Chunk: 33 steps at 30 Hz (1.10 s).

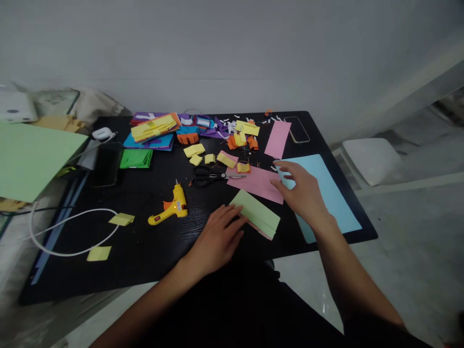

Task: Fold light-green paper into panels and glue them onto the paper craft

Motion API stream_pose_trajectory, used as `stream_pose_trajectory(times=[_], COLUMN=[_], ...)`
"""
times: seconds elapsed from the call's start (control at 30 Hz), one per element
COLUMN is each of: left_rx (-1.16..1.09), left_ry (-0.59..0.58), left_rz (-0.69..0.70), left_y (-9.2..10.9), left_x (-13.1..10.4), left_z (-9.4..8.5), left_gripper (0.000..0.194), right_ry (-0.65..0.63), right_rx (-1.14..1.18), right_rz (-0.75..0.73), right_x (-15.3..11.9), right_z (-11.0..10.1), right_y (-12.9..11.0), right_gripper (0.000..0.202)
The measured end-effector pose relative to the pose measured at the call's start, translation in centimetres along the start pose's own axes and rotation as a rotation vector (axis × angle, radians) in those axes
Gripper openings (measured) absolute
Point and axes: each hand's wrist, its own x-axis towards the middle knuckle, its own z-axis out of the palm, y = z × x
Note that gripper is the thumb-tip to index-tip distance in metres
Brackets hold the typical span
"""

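Note:
Fingers of my left hand (221, 237) lie stretched out over the left edge of a folded light green paper strip (257, 212), near the table's front. Under its lower edge a thin pinkish layer shows. My right hand (304, 191) hovers with thumb and fingers apart, nothing between them. It is between a pink paper sheet (261, 183) and a light blue paper sheet (333, 203), partly covering the blue one. Black-handled scissors (210, 177) have their blades resting on the pink sheet. A yellow glue gun (172, 205) lies left of my left hand.
Along the black table's back are stacked coloured papers (155, 128), paper scraps (221, 128), a pink strip (278, 139) and a phone-shaped frame (297, 129). A dark phone (106, 164), white cable (72, 253) and large green sheet (36, 159) are leftward. A white stool (369, 159) stands right.

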Motion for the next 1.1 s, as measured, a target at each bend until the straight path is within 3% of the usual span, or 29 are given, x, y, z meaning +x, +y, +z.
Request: stream_pose_trajectory(times=[0.17, 0.27, 0.37, 0.53, 0.77, 0.93, 1.1], left_rx=[0.259, 0.312, 0.331, 0.289, 0.316, 0.296, 0.302], left_ry=[-0.220, -0.260, -0.270, -0.258, -0.086, -0.007, 0.034], left_rz=[0.094, 0.079, 0.069, 0.035, -0.050, -0.077, -0.076], left_y=[0.6, 0.4, 0.1, -0.5, -1.9, -2.3, -2.4], left_x=[0.1, -0.3, -0.6, -1.2, -3.0, -3.9, -3.9], left_z=[3.2, 4.0, 4.3, 3.2, 0.9, 1.2, 1.6], left_gripper=[0.054, 0.057, 0.058, 0.054, 0.048, 0.044, 0.041], right_ry=[-0.300, -0.444, -0.498, -0.470, -0.295, -0.235, -0.252], right_rx=[0.100, 0.124, 0.168, 0.207, 0.035, 0.011, 0.029], right_rz=[-0.014, -0.041, -0.043, -0.086, -0.163, -0.212, -0.253], right_x=[-3.4, -5.5, -7.1, -8.5, -10.8, -11.3, -10.1], right_z=[1.4, 2.3, 2.8, 3.6, 7.7, 9.1, 8.6], right_y=[0.4, 1.2, 2.1, 2.1, -1.3, -2.3, -1.7], right_gripper=[0.023, 0.028, 0.032, 0.032, 0.032, 0.035, 0.027])
